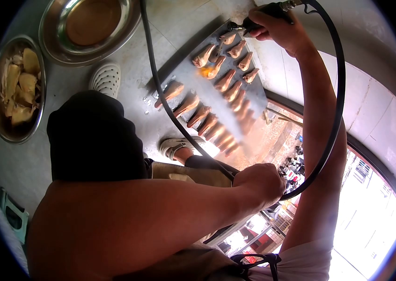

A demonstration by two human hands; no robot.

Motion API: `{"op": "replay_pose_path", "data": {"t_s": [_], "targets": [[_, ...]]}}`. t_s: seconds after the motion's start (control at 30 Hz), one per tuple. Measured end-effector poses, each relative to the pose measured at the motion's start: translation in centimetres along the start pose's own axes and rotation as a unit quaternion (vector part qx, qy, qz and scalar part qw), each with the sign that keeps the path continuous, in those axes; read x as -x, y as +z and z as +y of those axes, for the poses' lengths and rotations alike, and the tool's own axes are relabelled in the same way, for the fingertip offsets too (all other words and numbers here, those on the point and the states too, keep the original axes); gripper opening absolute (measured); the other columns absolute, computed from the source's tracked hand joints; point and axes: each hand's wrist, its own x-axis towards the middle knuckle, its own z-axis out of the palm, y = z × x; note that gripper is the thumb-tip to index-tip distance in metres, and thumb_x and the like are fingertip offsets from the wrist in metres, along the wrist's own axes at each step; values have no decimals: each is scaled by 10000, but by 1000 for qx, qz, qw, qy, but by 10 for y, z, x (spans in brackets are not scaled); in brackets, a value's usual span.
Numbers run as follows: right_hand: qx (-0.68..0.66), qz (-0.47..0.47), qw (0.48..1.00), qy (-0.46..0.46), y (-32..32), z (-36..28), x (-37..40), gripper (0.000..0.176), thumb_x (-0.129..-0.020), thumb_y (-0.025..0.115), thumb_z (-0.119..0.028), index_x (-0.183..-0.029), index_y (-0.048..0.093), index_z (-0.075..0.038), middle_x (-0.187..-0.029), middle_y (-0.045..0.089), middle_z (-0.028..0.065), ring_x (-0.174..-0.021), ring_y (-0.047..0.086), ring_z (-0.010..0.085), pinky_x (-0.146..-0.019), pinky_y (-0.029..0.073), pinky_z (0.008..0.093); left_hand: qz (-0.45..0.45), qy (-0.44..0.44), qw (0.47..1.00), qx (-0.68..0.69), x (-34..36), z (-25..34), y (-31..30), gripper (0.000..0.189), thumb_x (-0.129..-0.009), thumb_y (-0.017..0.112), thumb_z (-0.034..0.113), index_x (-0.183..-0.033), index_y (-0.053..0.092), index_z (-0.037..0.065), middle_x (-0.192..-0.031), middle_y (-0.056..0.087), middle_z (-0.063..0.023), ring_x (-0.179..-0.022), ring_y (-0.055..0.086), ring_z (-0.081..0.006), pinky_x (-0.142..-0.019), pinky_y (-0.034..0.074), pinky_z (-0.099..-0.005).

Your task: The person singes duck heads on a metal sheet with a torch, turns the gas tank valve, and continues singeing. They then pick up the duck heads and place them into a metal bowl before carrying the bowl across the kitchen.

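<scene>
My right hand (277,29), up at the top, is closed around the black handle of a blowtorch (273,14). An orange flame glow (206,71) lies on the poultry drumsticks near it. My left hand (260,183) is a fist around the black hose (336,122), which loops up to the torch handle. Several raw drumsticks (200,116) lie in two rows on a metal tray (179,77). Those in the upper row (225,80) are nearest my right hand. A bluish-white haze blurs the lower ends of both rows.
A metal bowl (41,93) of pale yellowish chunks (20,89) and a wide metal basin (128,35) stand on the grey floor (135,51). My shoes (106,79) are close to the tray. A green plastic stool (16,215) is at lower left, and a tiled wall (362,100) at right.
</scene>
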Motion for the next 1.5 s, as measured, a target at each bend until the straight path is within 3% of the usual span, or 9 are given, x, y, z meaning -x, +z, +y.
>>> {"op": "replay_pose_path", "data": {"t_s": [0.6, 0.7, 1.3, 1.5], "targets": [[-10, -4, 999, -31, 4, 14, 0, 211, -896, 633, -200, -864, 679, 3, -751, 675, 79, -670, 636, 150, -576, 516, 291, -35, 41, 997, -47, 0, -1, -5, 436, -871, 487, 319, -813, 668, -74, -839, 646, -309, -821, 660, -421, -788, 508, -467], [-6, 1, 998, -68, 2, 27, -4, 325, -902, 666, -261, -1118, 637, -20, -914, 688, 145, -773, 702, 202, -696, 584, 302, -31, 33, 998, -48, -2, -2, -3, 436, -872, 487, 320, -821, 669, -73, -849, 649, -306, -825, 661, -417, -790, 507, -468], [-20, -8, 999, -46, -1, 39, 2, 354, -913, 650, -302, -1106, 645, -6, -920, 693, 148, -798, 697, 207, -738, 582, 324, -42, -27, 998, -48, -6, -3, 2, 452, -886, 475, 344, -884, 670, -64, -908, 657, -295, -876, 660, -408, -823, 504, -463], [-61, 53, 996, -30, -5, 63, -2, 343, -919, 639, -293, -1115, 649, -12, -901, 696, 129, -800, 698, 196, -744, 577, 315, -45, 4, 998, -48, -3, -2, -2, 445, -883, 471, 341, -880, 669, -58, -898, 657, -292, -877, 660, -405, -821, 502, -471]]}}
